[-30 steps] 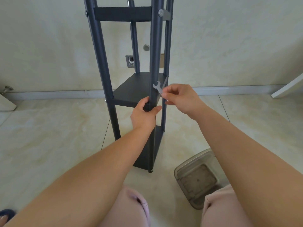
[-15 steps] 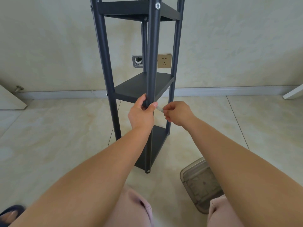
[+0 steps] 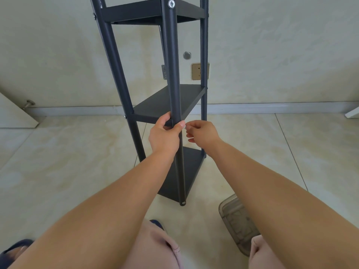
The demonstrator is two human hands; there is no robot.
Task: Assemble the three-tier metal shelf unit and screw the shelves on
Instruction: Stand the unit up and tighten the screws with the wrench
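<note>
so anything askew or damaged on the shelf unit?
Nothing stands out. The shelf unit stands upright, its three shelves seated between the posts; left hand grips the front post, right hand pinches a small tool beside it.

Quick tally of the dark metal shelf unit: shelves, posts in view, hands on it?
Flat dark metal shelves: 3 (top, middle, bottom)
Dark round metal posts: 4 (front, left, right, rear)
Hands: 2 (left hand gripping front post, right hand)
Total: 9
</note>
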